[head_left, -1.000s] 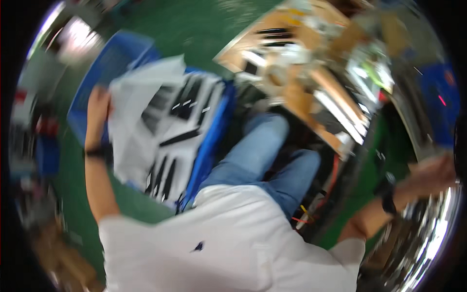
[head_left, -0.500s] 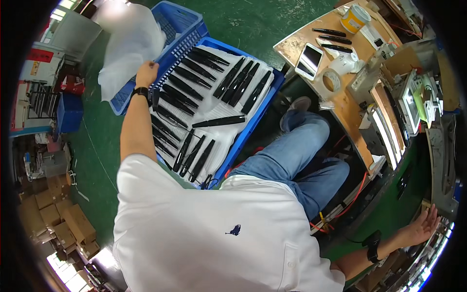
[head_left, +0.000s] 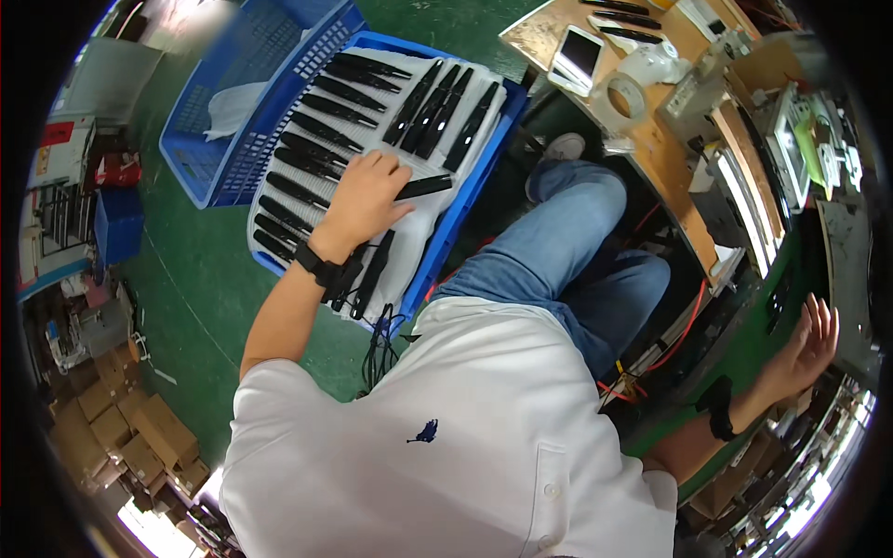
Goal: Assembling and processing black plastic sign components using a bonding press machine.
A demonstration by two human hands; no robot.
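My left hand [head_left: 365, 200] is over a blue crate [head_left: 484, 219] lined with white foam sheet. Its thumb and fingers lie on either side of a long glossy black tapered piece [head_left: 426, 188], whose left end the hand hides. Several similar black pieces lie in rows around it, some under my wrist. Dark cords [head_left: 379, 344] hang over the crate's near corner. Far to the right, my right hand [head_left: 807, 352] is empty, its fingers spread, beside a green surface [head_left: 735, 358] at the bench.
Left of the crate stands another blue crate [head_left: 181, 153] with some white sheet [head_left: 233, 110] inside. A wooden bench [head_left: 651, 153] at the right holds a phone [head_left: 577, 58], a tape roll [head_left: 621, 100] and more black pieces. Cardboard boxes [head_left: 163, 432] are stacked at the lower left.
My left hand has let go of the large white sheet at the left crate and moved right onto the black piece. The right hand stays open, its fingers more raised. The view has shifted slightly.
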